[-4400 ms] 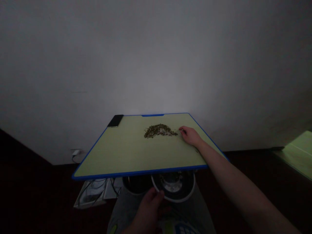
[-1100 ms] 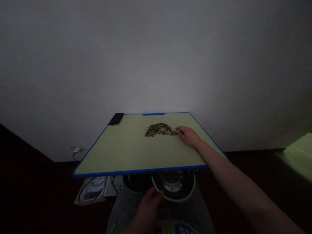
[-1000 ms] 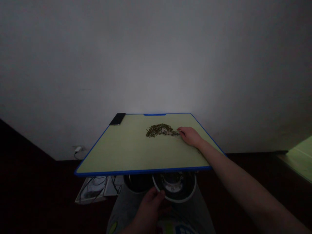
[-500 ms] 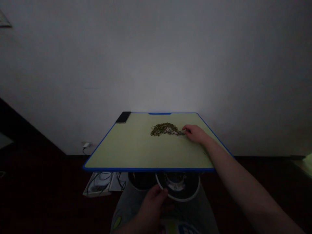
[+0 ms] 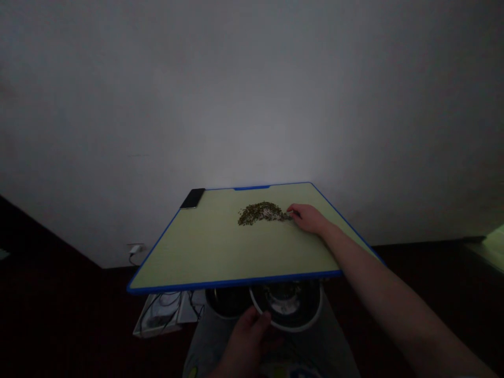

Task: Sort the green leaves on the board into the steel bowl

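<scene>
1. Right hand (image 5: 309, 219): lies on the board, arm reaching in from the lower right. Fingers curled loosely, not clenched; fingertips (image 5: 293, 212) touching the right end of the seed pile. Cannot tell whether any seeds are held between them.
2. Seeds: a pile of small green seeds (image 5: 258, 214) lies directly on the board, in a low crescent, right of centre and nearer the far edge. Paler specks are mixed in towards the right end, too small to identify.
3. Board: a pale green board with a blue rim (image 5: 232, 281), seen tilted in perspective, its near edge passing over the two bowls below.
4. Left hand (image 5: 246, 346): below the near edge of the board, fingers curled against the rim of the white-rimmed bowl. Cannot tell whether it is gripping or only touching.
5. Bowls: the white-rimmed bowl (image 5: 285, 304) has a dark interior with a pale patch at its centre and sits just beside a dark round bowl (image 5: 226, 303), over grey trousers (image 5: 214, 336). Contents not resolved.
6. Surroundings: a black smartphone (image 5: 192, 198) lies at the far left corner of the board. Papers and black cables (image 5: 159, 314) lie low on the left. A plug sits in a wall socket (image 5: 136, 249) on the white wall (image 5: 252, 94).
</scene>
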The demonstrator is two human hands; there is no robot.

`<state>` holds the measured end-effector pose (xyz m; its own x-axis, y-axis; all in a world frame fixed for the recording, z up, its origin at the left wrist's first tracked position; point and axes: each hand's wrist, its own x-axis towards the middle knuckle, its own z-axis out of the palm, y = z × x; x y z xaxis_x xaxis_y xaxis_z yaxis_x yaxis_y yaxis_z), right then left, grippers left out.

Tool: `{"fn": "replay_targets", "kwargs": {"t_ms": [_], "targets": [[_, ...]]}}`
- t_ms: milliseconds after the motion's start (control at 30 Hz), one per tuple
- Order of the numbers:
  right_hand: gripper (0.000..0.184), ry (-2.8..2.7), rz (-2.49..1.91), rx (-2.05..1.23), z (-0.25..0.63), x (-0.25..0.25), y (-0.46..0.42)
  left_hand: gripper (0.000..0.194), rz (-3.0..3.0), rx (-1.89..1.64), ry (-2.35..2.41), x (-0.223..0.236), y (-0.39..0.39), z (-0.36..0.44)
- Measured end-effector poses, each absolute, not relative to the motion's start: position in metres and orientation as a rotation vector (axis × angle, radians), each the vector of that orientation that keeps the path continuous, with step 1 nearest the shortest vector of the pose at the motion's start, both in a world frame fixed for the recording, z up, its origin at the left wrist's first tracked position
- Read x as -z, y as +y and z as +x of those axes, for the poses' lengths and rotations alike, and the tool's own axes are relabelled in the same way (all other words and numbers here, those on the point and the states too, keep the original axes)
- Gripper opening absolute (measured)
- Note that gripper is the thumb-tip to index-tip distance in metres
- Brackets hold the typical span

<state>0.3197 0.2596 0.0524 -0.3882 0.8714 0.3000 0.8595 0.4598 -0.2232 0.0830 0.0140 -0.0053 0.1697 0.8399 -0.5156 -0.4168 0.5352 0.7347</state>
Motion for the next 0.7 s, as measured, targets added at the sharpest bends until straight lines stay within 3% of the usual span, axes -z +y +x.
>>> {"fn": "replay_targets", "kwargs": {"t_ms": [267,700], "targets": [[0.027,-2.323,-1.479,-0.054,0.312,-0.050,0.261,0.046,0.463,-0.909,1.095,0.022,0.016,0.079],[0.024,-2.346,-1.386,-0.110,0.314,-0.051,0.260,0.036,0.426,-0.936,1.093,0.023,0.015,0.078]]}}
